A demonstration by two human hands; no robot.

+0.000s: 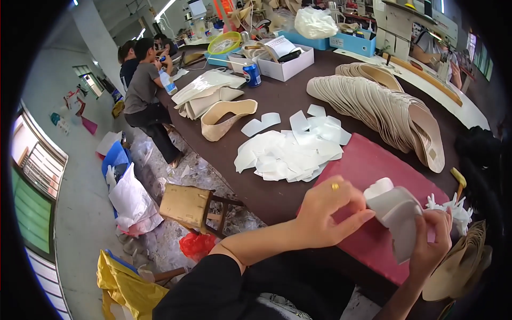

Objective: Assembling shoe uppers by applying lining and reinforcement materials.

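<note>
My right hand (pixel 434 245) grips a curved grey-beige shoe upper piece (pixel 397 213) between thumb and fingers, raised over a dark red board (pixel 373 160). A white piece (pixel 380 188) shows at its upper left edge. My left hand (pixel 336 210), with a gold ring, is curled in a pinch just left of that edge. Anything between its fingertips is too small to make out. Beyond the board lies a heap of thin white pieces (pixel 290 154). A long row of nested beige shoe uppers (pixel 373 109) lies further right.
A loose beige upper (pixel 226 120), a blue can (pixel 252 75) and a white box (pixel 288 64) sit further back on the brown table (pixel 213 154). White scraps (pixel 453 208) and a yellow-handled tool (pixel 458 178) are at the right. A stool (pixel 186 208) stands left; people work beyond.
</note>
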